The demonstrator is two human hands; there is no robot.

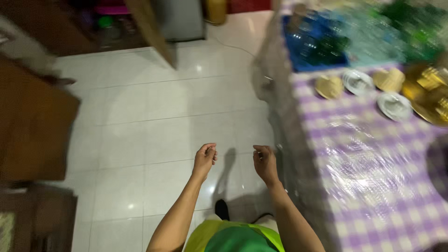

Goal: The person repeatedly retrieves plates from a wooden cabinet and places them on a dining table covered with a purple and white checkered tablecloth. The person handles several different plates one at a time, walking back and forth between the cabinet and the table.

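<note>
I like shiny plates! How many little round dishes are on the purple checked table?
4 that show clearly: a gold one, a silver one, a gold one and a silver one nearer the table middle. Blurry gold things at the right edge may hide more.

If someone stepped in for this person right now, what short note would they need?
Left hand: loosely curled, holds nothing, over the white tiled floor.
Right hand: loosely curled, empty too, close to the edge of the table with the purple checked cloth.
On the table's far side: small round dishes, gold and silver, and a blue crate of bottles; the picture is blurred.
Nothing is picked up; the dishes lie untouched.
</note>
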